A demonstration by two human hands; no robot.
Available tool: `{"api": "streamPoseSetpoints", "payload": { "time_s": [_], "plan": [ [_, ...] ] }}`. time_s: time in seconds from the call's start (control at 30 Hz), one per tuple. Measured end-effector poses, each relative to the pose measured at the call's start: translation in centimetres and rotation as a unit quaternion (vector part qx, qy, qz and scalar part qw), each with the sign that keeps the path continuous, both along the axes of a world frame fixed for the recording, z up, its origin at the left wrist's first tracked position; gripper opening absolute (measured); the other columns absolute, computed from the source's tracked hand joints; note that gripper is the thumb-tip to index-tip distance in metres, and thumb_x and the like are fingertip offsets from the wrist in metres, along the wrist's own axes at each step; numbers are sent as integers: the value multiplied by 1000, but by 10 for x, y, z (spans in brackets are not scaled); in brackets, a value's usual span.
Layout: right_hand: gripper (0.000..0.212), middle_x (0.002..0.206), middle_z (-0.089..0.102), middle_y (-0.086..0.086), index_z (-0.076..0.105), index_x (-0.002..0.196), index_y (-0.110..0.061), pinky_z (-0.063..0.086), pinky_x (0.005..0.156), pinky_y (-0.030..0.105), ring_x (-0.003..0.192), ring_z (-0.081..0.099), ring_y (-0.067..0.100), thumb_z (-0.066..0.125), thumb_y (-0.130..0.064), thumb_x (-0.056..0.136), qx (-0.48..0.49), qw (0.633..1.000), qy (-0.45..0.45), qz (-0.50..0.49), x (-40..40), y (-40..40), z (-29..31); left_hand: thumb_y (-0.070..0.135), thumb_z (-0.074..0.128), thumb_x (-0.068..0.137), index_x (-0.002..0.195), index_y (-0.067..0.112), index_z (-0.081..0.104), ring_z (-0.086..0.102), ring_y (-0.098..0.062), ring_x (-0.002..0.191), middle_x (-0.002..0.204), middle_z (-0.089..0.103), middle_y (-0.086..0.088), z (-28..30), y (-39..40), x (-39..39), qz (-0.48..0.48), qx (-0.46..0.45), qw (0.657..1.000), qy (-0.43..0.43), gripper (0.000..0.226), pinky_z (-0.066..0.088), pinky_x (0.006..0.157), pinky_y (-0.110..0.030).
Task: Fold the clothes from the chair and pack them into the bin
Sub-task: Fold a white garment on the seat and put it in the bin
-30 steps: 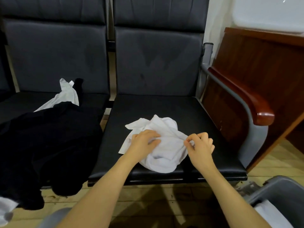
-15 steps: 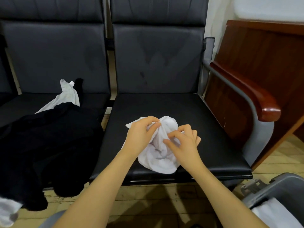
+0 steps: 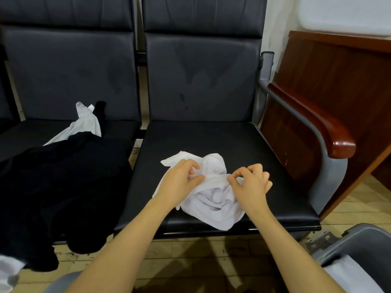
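Black chair seat (image 3: 264,166) beside wooden desk (image 3: 338,81), plank floor (image 3: 349,208).

Bare seat (image 3: 211,140) lies open behind and to the right of the crumpled white garment (image 3: 211,199). The armrest (image 3: 317,123) walls off my right edge; black clothes (image 3: 53,187) block the seat's left edge.

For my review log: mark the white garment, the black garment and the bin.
white garment (image 3: 213,205), head view, crumpled middle
black garment (image 3: 59,187), head view, main dark mass
bin (image 3: 364,240), head view, grey rim
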State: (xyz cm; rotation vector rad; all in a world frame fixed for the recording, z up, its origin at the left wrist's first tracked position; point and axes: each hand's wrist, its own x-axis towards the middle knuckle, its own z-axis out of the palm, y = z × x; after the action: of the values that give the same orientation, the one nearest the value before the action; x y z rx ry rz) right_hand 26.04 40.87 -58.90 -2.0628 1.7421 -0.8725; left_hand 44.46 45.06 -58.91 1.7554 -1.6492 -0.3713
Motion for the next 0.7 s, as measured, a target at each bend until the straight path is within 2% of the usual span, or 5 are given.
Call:
{"api": "streamPoseSetpoints", "payload": {
  "time_s": [0.13,0.23,0.37,0.5,0.7],
  "plan": [
    [11,101,30,-9,64,99,-32,14,82,22,93,24,8,60,-36,90,-40,995,-2,91,12,5,2,29,69,84,88,21,63,53,-9,81,86,56,8,-5,11,16,-2,-76,997,-20,11,45,77,-29],
    [20,102,28,-11,65,99,-43,12,85,21,92,21,8,60,-54,83,-45,983,32,174,24,11,5,30,65,86,87,23,66,57,-6,82,83,61,10,-2,24,27,-28,-30,999,11,7,47,81,-29],
    [37,107,28,-12,63,108,-46,6,83,21,94,19,10,57,-68,78,-20,963,154,219,33,13,5,28,61,90,98,19,71,62,-4,87,91,68,9,-6,37,34,-72,39,997,9,15,50,83,-30],
    [35,111,29,-9,61,115,-43,9,88,29,99,20,13,51,-61,86,-44,942,240,231,35,14,1,34,63,88,115,23,66,59,-5,101,110,65,10,-14,39,39,-90,93,992,4,29,47,93,-30],
    [24,109,30,-13,68,97,-33,7,85,22,94,16,7,54,-50,90,-13,966,130,223,33,12,-1,33,69,83,111,32,67,45,-12,101,103,54,7,-14,39,38,-91,89,992,-11,27,35,94,-28]
  ]
}}
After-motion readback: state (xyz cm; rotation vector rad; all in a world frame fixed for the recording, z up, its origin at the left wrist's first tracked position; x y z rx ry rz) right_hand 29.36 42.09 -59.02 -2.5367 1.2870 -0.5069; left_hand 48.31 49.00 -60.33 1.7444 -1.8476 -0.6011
